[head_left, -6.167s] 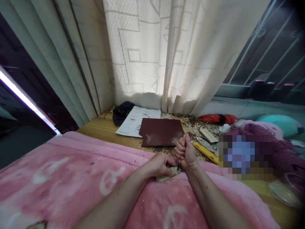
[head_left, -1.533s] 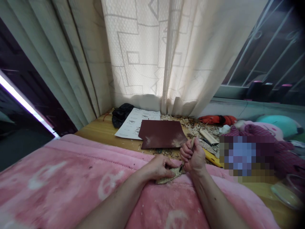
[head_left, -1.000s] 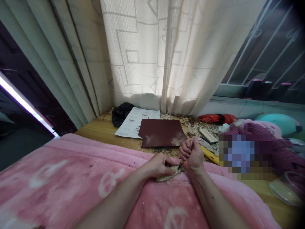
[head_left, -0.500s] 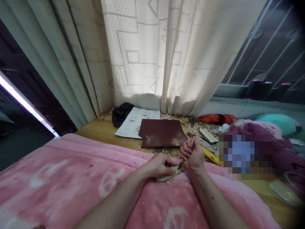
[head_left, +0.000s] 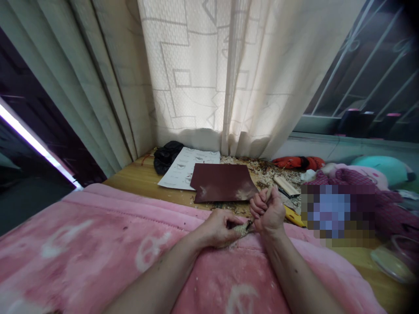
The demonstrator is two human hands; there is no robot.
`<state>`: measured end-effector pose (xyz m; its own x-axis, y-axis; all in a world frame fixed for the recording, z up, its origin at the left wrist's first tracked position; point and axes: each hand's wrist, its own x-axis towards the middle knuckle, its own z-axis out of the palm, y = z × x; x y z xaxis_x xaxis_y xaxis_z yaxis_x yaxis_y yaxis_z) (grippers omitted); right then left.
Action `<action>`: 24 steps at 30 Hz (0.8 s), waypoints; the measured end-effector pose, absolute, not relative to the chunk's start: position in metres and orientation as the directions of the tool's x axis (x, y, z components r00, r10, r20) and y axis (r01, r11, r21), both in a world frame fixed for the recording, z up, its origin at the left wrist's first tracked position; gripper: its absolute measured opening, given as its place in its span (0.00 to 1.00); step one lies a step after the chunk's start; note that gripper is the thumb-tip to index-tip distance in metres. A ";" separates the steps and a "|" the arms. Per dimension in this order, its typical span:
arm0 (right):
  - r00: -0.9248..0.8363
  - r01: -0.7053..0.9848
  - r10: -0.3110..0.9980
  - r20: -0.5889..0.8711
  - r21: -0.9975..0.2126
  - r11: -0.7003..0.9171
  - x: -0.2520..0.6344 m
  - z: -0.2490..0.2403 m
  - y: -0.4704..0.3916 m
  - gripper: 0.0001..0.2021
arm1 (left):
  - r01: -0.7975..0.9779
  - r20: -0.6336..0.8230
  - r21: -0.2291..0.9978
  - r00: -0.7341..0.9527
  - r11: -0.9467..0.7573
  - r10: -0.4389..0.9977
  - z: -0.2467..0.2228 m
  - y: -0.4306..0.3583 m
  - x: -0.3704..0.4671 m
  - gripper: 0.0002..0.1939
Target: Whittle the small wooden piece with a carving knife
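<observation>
My left hand [head_left: 218, 226] is closed on a pale carved piece [head_left: 242, 229] with a rough, patterned surface, pinched between thumb and fingers just above the pink blanket. Most of that piece is hidden by the hand. In a fist, my right hand [head_left: 269, 213] grips a wooden-handled carving tool [head_left: 269, 193]. The handle's end sticks up past the thumb, while the tip points down-left toward the carved piece's dark end. Whether the tip touches it I cannot tell.
The pink blanket [head_left: 108, 244] covers my lap. Beyond it, a wooden table [head_left: 131, 176] bears a maroon board [head_left: 224, 183], white printed sheet [head_left: 183, 168], black bag [head_left: 167, 157], shavings [head_left: 265, 172], a pale block [head_left: 286, 186] and yellow tool [head_left: 294, 216]. A clear container [head_left: 393, 261] stands right.
My right hand has shifted slightly right with the carving tool. The carved piece has turned in my left hand, its right end now tilted up more.
</observation>
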<state>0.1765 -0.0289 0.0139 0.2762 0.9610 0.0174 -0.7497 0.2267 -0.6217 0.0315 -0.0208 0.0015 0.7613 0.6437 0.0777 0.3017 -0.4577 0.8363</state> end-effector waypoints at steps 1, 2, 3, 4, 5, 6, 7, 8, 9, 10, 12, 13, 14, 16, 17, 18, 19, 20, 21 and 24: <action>0.279 -0.751 0.960 0.012 -0.620 0.226 0.177 0.014 -0.029 0.20 | 0.300 0.081 0.843 0.750 -0.446 0.657 0.002 -0.021 0.032 0.15; 0.281 -0.753 0.960 0.009 -0.618 0.226 0.177 0.015 -0.029 0.20 | 0.300 0.082 0.848 0.739 -0.436 0.669 0.002 -0.021 0.032 0.15; 0.281 -0.755 0.960 0.008 -0.615 0.226 0.177 0.015 -0.029 0.19 | 0.303 0.080 0.852 0.731 -0.428 0.678 0.002 -0.021 0.033 0.15; 0.281 -0.756 0.960 0.008 -0.614 0.227 0.177 0.015 -0.029 0.19 | 0.306 0.075 0.855 0.726 -0.419 0.684 0.001 -0.021 0.033 0.15; 0.283 -0.756 0.959 0.010 -0.613 0.229 0.177 0.015 -0.029 0.19 | 0.305 0.068 0.861 0.725 -0.408 0.686 0.000 -0.021 0.033 0.15; 0.285 -0.756 0.959 0.012 -0.612 0.232 0.177 0.015 -0.029 0.19 | 0.301 0.057 0.868 0.730 -0.395 0.681 0.000 -0.020 0.032 0.16; 0.286 -0.756 0.958 0.013 -0.612 0.234 0.176 0.015 -0.029 0.19 | 0.294 0.046 0.876 0.739 -0.383 0.672 -0.001 -0.020 0.032 0.16; 0.287 -0.756 0.958 0.015 -0.611 0.236 0.176 0.015 -0.029 0.19 | 0.286 0.034 0.884 0.749 -0.370 0.662 -0.002 -0.019 0.032 0.17; 0.287 -0.757 0.958 0.016 -0.608 0.237 0.175 0.014 -0.029 0.20 | 0.282 0.024 0.889 0.758 -0.361 0.651 -0.003 -0.018 0.031 0.17; 0.285 -0.759 0.958 0.017 -0.606 0.237 0.175 0.014 -0.029 0.20 | 0.279 0.017 0.892 0.766 -0.356 0.642 -0.004 -0.018 0.031 0.18; 0.284 -0.762 0.959 0.018 -0.602 0.237 0.174 0.012 -0.029 0.20 | 0.285 0.009 0.889 0.771 -0.357 0.636 -0.006 -0.016 0.030 0.19; 0.288 -0.763 0.958 0.017 -0.601 0.240 0.173 0.011 -0.028 0.20 | 0.287 0.010 0.886 0.774 -0.364 0.634 -0.006 -0.016 0.029 0.20; 0.294 -0.762 0.956 0.017 -0.600 0.245 0.173 0.010 -0.028 0.20 | 0.288 0.012 0.882 0.777 -0.372 0.630 -0.006 -0.016 0.029 0.20; 0.317 -0.757 0.948 0.019 -0.597 0.265 0.173 0.009 -0.028 0.20 | 0.295 0.014 0.873 0.781 -0.389 0.624 -0.005 -0.015 0.028 0.19; 0.321 -0.756 0.947 0.019 -0.598 0.268 0.173 0.009 -0.027 0.20 | 0.303 0.008 0.869 0.782 -0.390 0.623 -0.004 -0.015 0.028 0.19; 0.308 -0.757 0.951 0.014 -0.602 0.254 0.173 0.009 -0.027 0.20 | 0.310 -0.001 0.868 0.783 -0.388 0.622 -0.004 -0.015 0.028 0.19; 0.278 -0.761 0.961 0.005 -0.610 0.223 0.173 0.009 -0.028 0.20 | 0.311 -0.007 0.868 0.786 -0.386 0.618 -0.003 -0.015 0.029 0.19; 0.238 -0.764 0.971 -0.007 -0.618 0.183 0.173 0.010 -0.028 0.20 | 0.306 -0.009 0.870 0.793 -0.386 0.609 -0.003 -0.015 0.029 0.18; 0.200 -0.767 0.980 -0.019 -0.626 0.144 0.173 0.010 -0.028 0.20 | 0.296 -0.007 0.874 0.801 -0.385 0.599 -0.003 -0.015 0.029 0.18; 0.177 -0.770 0.984 -0.025 -0.626 0.123 0.175 0.013 -0.028 0.20 | 0.277 0.002 0.882 0.808 -0.382 0.589 -0.004 -0.015 0.029 0.17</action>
